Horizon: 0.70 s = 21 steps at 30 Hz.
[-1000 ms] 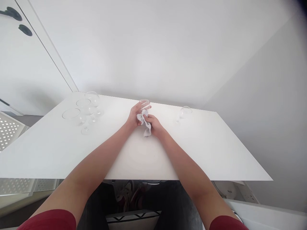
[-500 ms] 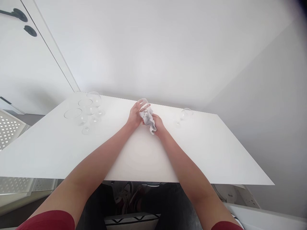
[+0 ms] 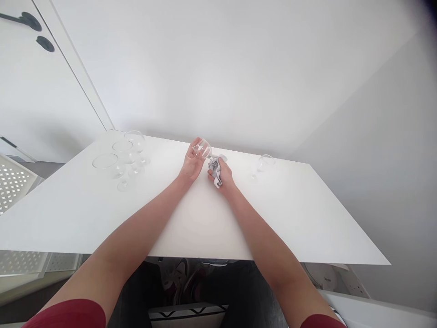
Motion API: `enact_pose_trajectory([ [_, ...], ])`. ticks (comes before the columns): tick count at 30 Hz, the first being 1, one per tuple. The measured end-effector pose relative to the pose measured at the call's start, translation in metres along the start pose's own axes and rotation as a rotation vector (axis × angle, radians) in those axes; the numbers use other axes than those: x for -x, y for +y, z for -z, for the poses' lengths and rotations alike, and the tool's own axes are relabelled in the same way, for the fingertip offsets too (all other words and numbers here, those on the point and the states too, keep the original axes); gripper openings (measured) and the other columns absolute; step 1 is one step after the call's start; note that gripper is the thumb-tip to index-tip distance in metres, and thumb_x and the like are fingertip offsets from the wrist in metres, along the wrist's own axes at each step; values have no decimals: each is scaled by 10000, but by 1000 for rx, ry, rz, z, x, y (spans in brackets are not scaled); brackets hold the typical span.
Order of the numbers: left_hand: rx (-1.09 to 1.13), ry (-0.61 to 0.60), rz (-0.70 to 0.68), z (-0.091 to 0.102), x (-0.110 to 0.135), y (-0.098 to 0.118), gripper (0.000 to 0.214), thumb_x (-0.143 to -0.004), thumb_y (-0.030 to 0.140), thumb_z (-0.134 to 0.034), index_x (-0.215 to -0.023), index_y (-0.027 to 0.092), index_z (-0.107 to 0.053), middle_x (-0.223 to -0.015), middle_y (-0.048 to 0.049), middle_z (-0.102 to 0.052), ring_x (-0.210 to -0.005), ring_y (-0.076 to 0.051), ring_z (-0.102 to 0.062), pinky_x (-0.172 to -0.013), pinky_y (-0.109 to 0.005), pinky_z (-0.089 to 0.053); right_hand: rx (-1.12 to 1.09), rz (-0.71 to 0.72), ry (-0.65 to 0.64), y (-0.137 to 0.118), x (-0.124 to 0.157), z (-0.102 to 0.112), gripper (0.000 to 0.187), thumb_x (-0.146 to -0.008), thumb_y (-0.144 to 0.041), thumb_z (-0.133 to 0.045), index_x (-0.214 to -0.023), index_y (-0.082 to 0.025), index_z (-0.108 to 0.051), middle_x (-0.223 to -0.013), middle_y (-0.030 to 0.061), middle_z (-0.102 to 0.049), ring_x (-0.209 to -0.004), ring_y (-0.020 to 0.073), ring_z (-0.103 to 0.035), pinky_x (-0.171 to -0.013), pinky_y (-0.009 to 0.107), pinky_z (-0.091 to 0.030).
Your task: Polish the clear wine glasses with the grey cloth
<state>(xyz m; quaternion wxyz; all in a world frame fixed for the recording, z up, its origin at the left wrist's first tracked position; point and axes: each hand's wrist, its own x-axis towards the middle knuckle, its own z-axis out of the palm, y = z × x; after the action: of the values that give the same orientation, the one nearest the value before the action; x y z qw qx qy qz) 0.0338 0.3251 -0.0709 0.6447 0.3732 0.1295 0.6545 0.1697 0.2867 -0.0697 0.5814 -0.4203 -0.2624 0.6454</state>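
Observation:
A clear wine glass (image 3: 204, 148) is tilted over the far middle of the white table (image 3: 201, 223). Its bowl rests against the palm and fingers of my left hand (image 3: 191, 165). My right hand (image 3: 223, 175) grips a crumpled pale grey cloth (image 3: 215, 169) at the lower end of the glass. The cloth covers the foot and part of the stem, so I cannot tell how the fingers sit there.
Several stemmed glasses (image 3: 105, 161) stand upright at the table's left. Another wine glass (image 3: 265, 163) stands to the right, near the back edge. A white wall (image 3: 218, 68) rises behind the table, and a door with a dark handle (image 3: 30, 21) is at far left.
My left hand has opened its fingers somewhat around the bowl, and the glass has tilted further left. The cloth has bunched closer into my right hand, lower on the glass.

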Motion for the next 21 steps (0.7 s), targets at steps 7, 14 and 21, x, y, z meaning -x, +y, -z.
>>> enact_pose_trajectory([
  [7,-27,-188,82,1,-2,-6,754,-627,391,-1083,-1290,329,-728,-1723,-77,-477,-1677,-399,-367,-1360,-569,-338,238,220,282,-6,6,2,178,-1104,-395,-496,-1096,-219,-518,-842,-21,-584,-563,79,-522,-487,203,-426],
  [14,-84,-237,77,3,-1,-7,668,-715,365,-1040,-1304,381,-724,-1762,-50,-436,-1635,-434,-424,-1269,-638,-455,488,626,423,-5,9,9,167,-1081,-351,-511,-1158,-226,-591,-1079,21,-668,-780,67,-636,-673,165,-537],
  [21,-157,-248,-7,5,-1,-7,681,-676,370,-1064,-1278,351,-747,-1662,-68,-562,-1591,-407,-484,-1279,-610,-474,199,-16,248,-6,4,2,392,-1121,-537,-400,-1048,-191,-569,-844,29,-643,-519,103,-521,-449,233,-408],
])
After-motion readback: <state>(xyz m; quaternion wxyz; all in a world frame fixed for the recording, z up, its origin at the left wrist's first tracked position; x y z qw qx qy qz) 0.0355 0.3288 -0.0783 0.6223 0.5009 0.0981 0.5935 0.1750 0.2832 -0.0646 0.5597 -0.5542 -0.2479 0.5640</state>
